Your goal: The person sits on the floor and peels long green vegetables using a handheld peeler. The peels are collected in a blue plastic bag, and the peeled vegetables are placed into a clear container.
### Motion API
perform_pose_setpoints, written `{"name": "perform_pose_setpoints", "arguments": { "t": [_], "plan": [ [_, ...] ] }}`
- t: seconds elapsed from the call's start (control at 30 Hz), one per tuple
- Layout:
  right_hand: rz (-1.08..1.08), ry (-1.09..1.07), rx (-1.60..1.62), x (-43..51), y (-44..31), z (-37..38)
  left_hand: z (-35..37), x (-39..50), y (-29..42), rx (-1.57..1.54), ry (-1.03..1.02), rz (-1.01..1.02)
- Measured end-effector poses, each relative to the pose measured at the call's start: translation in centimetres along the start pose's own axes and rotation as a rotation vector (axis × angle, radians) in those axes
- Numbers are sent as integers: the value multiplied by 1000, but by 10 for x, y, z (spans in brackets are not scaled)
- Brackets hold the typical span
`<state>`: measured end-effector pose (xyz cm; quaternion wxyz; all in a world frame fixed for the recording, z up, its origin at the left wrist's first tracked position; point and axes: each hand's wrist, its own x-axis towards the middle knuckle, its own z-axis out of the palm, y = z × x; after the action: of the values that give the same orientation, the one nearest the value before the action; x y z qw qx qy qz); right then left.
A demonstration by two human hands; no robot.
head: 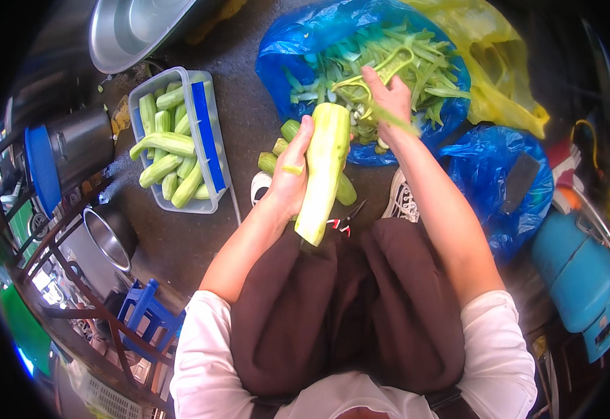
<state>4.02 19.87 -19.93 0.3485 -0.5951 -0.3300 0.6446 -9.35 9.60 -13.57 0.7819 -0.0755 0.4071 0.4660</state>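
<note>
My left hand grips a long, pale green peeled gourd, held tilted above my knees. A scrap of peel sticks to that hand. In my right hand is a yellow-green vegetable peeler, just beyond the gourd's far end. A blurred strip of peel hangs by my right wrist. Beneath the peeler a blue plastic bag lies open, filled with green peelings. Several unpeeled green gourds rest on the floor, partly hidden behind my left hand and the held gourd.
Left stands a clear plastic bin of peeled gourds. Red-handled pliers or snips lie between my feet. At right are a yellow bag, another blue bag and a blue gas cylinder. A metal basin and blue stool are leftward.
</note>
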Motion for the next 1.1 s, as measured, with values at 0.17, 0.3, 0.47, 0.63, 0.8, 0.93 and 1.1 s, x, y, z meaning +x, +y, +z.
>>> {"name": "perform_pose_setpoints", "arguments": {
  "t": [0.17,0.3,0.47,0.63,0.8,0.93,1.1],
  "plan": [
    [287,-36,387,-45,21,-9,-18,10,6,-126,16,5],
    [-87,-348,186,-73,10,15,-19,7,2,-218,-38,-57],
    [-41,-5,-32,1,14,-7,-5,4,-1,-86,37,-62],
    [255,-80,306,-48,18,-6,-20,12,3,-116,121,31],
    [-77,-318,119,-58,6,15,-18,9,1,-158,28,-123],
    [110,23,32,-2,14,0,-8,8,-2,-90,54,-59],
    [313,-123,276,-64,14,-6,-25,15,-2,-118,97,-27]
  ]
}}
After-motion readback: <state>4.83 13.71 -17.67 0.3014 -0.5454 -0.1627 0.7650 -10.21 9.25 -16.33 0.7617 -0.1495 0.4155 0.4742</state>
